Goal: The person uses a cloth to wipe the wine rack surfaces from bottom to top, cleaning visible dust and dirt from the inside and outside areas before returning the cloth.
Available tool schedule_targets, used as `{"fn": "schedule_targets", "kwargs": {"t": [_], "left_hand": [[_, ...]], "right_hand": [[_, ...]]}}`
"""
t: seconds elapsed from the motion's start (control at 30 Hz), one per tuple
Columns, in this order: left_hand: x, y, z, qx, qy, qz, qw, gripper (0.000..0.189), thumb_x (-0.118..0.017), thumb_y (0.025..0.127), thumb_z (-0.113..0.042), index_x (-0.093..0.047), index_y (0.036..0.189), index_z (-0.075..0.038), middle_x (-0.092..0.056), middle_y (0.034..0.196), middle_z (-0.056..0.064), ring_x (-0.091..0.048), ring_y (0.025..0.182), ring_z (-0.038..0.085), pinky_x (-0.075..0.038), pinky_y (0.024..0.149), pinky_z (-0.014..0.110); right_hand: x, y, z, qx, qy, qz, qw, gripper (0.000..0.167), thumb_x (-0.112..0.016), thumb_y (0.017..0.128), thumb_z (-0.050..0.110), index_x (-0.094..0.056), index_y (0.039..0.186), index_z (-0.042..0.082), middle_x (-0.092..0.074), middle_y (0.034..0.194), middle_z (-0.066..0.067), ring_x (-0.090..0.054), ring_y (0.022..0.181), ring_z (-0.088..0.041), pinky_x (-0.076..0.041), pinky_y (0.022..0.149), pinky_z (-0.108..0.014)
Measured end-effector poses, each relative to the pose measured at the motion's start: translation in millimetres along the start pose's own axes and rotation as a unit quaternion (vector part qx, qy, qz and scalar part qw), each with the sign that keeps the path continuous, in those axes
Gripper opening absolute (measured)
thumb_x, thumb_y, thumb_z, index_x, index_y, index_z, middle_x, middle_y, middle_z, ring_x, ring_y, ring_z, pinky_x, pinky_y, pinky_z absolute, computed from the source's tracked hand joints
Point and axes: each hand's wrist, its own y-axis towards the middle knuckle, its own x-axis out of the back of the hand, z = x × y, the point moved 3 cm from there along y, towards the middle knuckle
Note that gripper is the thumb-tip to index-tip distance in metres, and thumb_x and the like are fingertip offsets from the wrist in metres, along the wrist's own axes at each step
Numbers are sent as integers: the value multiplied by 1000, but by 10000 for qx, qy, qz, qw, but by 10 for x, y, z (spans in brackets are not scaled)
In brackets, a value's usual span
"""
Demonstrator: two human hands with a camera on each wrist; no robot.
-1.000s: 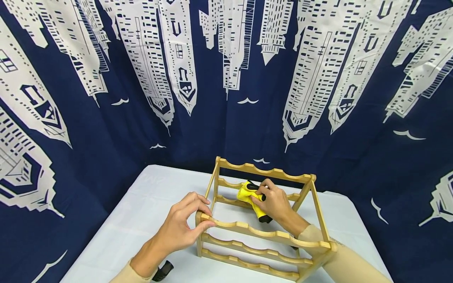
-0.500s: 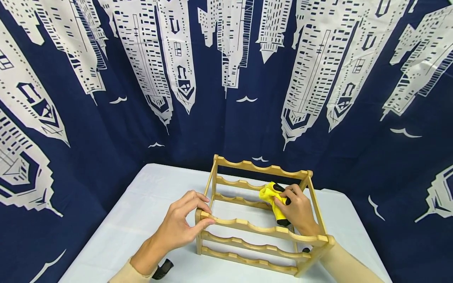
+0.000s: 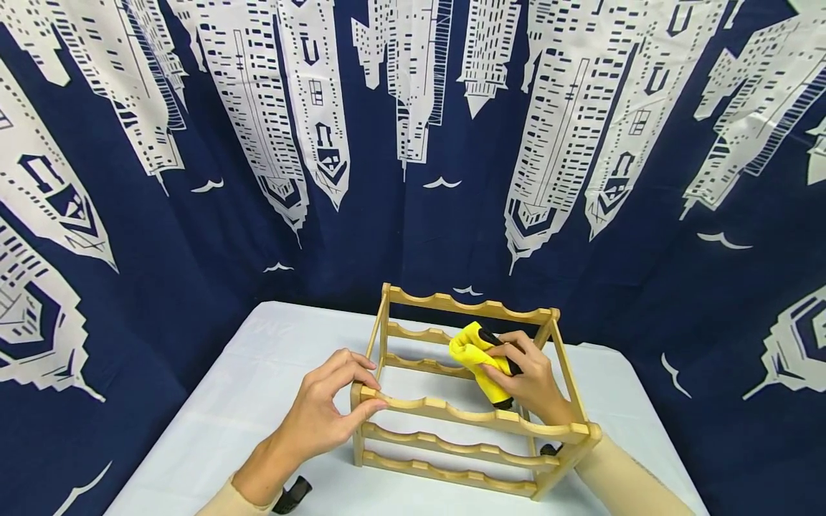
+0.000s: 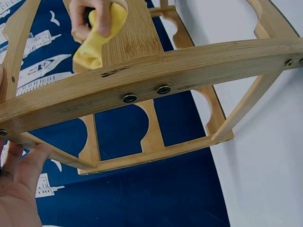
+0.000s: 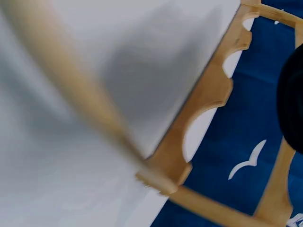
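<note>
A light wooden wine rack [image 3: 477, 416] with scalloped rails stands on the table in the head view. My left hand [image 3: 323, 408] grips its near left corner, thumb on the front top rail and fingers over the post. Inside the frame, my right hand [image 3: 534, 376] holds a bunched yellow-and-black cloth [image 3: 474, 355], pinched between thumb and fingers. Through the rack, the left wrist view catches the yellow cloth [image 4: 97, 40] close to a wooden slat [image 4: 132, 38]. A scalloped rail [image 5: 201, 97] fills the middle of the right wrist view, where the right hand is hidden.
White cloth covers the table [image 3: 258, 358]. Behind it hangs a dark blue curtain [image 3: 361, 251] printed with white buildings and gulls. The rack's right end frame [image 3: 568, 373] stands beside my right forearm. Black wrist devices [image 3: 293, 494] show by both wrists.
My right hand moved right with the cloth inside the rack, then back left. My left hand keeps its hold on the corner, and the head view shifted slightly.
</note>
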Motion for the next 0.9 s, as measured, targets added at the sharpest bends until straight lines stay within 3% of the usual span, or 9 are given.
{"fn": "schedule_targets", "kwargs": {"t": [0.23, 0.37, 0.5, 0.67, 0.8, 0.9], "left_hand": [[15, 1, -5, 22, 18, 13, 10000, 38, -103, 84, -2, -78, 106, -19, -76, 111, -2, -80, 116, 30, -62, 107, 14], [23, 13, -5, 32, 24, 4, 10000, 39, -103, 83, -1, -79, 106, -19, -76, 111, -1, -79, 117, 29, -63, 106, 14], [16, 15, -7, 7, -18, -3, 10000, 38, -103, 83, 0, -78, 106, -18, -76, 111, 0, -79, 116, 29, -64, 105, 15], [0, -3, -5, 57, -135, 41, 9999, 38, -103, 84, 1, -78, 107, -18, -76, 112, 2, -79, 116, 26, -66, 101, 16], [-7, -11, -4, 78, -182, 63, 9998, 38, -102, 85, 1, -78, 107, -18, -76, 113, 2, -79, 115, 23, -68, 99, 18], [3, -4, -5, 69, -152, 44, 9999, 38, -102, 85, 1, -78, 107, -18, -76, 113, 2, -79, 114, 25, -67, 99, 17]], "right_hand": [[-162, 365, 40, 442, 142, -146, 9988, 41, -82, 111, 44, -86, 114, 3, -78, 110, -21, -77, 91, -36, -57, 108, -8], [-227, 562, 55, 415, 304, -196, 9985, 44, -84, 110, 42, -83, 121, 0, -80, 112, -20, -79, 98, -38, -56, 114, -10], [-282, 682, 72, 425, 300, -178, 9985, 42, -85, 109, 43, -84, 118, 1, -80, 112, -20, -79, 99, -38, -55, 116, -9], [-398, 760, 63, 619, 152, 0, 9980, 38, -85, 109, 43, -85, 106, 5, -79, 107, -17, -78, 93, -34, -64, 98, -14], [-485, 793, 11, 579, -87, 82, 9983, 39, -83, 109, 46, -84, 102, 7, -77, 104, -15, -78, 88, -30, -70, 79, -27], [-515, 811, -13, 484, -224, 63, 9986, 33, -87, 107, 41, -84, 103, 8, -76, 103, -15, -78, 86, -30, -71, 73, -37]]}}
